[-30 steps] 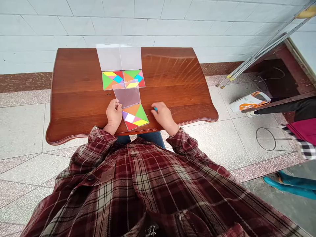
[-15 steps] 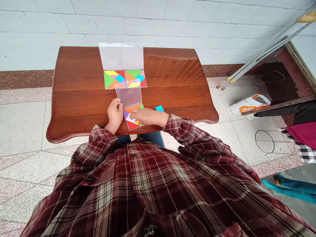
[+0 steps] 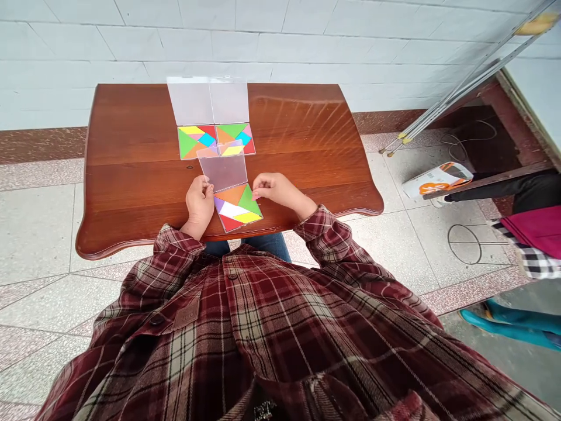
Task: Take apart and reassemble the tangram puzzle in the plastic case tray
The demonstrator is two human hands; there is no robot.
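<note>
My left hand (image 3: 200, 206) grips the lower left corner of a clear plastic sheet (image 3: 223, 170) lying on the wooden table (image 3: 131, 193). Just below that sheet lies a square of coloured tangram pieces (image 3: 238, 207) in orange, green, white, purple, yellow and red. My right hand (image 3: 276, 191) is curled, its fingertips at the square's upper right edge. Whether those fingers hold a small piece, I cannot tell. Two more coloured squares (image 3: 197, 142) (image 3: 235, 138) lie farther up the table, partly under the clear sheet's top edge.
Frosted plastic panels (image 3: 207, 100) extend to the table's far edge. Bare polished wood lies on both sides. Beyond the table at right are a leaning metal ladder (image 3: 464, 76), a printed carton (image 3: 438, 181), a wire ring stand (image 3: 464, 244) and hanging cloth (image 3: 532, 231).
My right hand has drawn back off the lower square, which now shows whole. The cyan piece seen on the table earlier is no longer visible. My left hand stays at the sheet's corner.
</note>
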